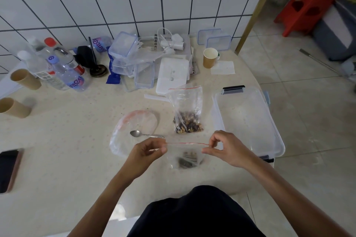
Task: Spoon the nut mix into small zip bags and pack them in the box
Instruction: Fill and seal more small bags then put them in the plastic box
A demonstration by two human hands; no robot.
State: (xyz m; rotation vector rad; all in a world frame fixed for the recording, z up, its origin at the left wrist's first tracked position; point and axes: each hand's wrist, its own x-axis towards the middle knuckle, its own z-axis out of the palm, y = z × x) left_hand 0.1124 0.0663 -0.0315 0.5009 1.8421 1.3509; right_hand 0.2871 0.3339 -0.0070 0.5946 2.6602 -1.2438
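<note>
I hold a small clear zip bag [185, 157] with some nut mix in its bottom, just above the table's front edge. My left hand [146, 150] pinches the left end of its red zip strip and my right hand [225, 147] pinches the right end, so the strip is stretched straight between them. Behind it a larger zip bag of nut mix [187, 113] stands upright with its top open. A metal spoon [143, 134] lies on a pile of empty zip bags [131, 129] to the left. The clear plastic box [248, 119] sits open at the right, with nothing visible in it.
Water bottles [63, 69], paper cups [210, 57], clear containers and lids [133, 59] and a white box [173, 75] crowd the back of the table by the tiled wall. A phone [8, 169] lies at the left edge. A red stool [306, 4] stands on the floor to the right.
</note>
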